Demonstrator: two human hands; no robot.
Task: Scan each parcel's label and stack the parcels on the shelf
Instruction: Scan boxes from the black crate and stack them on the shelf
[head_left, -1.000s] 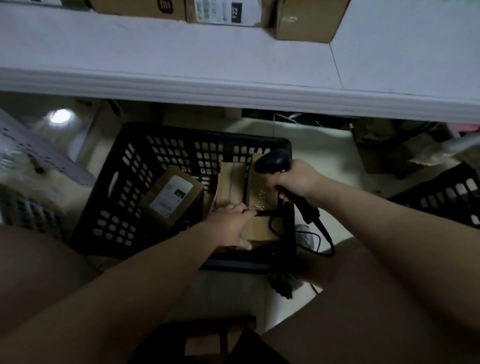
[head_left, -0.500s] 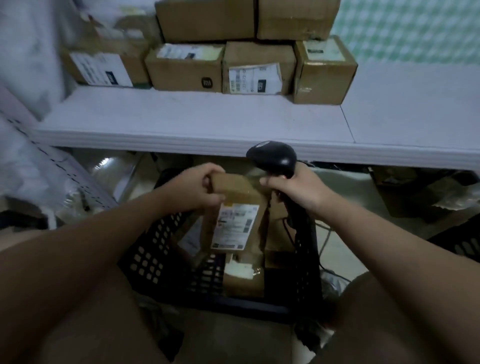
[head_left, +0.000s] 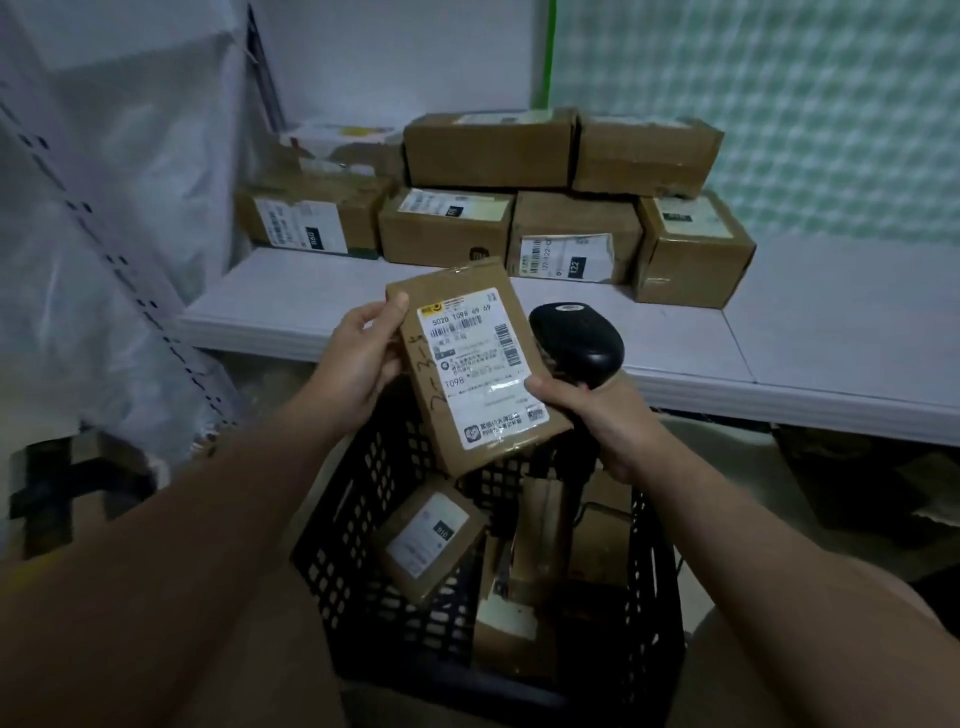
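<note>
Thumb and fingers of the left hand (head_left: 358, 364) grip the upper left edge of a flat brown parcel (head_left: 470, 364), held label-up and tilted. The right hand (head_left: 602, 421) is curled round the handle of a black scanner (head_left: 576, 340), its thumb pressing the parcel's lower right edge. Below sits a black crate (head_left: 358, 525) with more packages (head_left: 428, 540) inside. Beyond, labelled boxes (head_left: 571, 234) stand stacked in two tiers on the white shelf (head_left: 831, 317).
</note>
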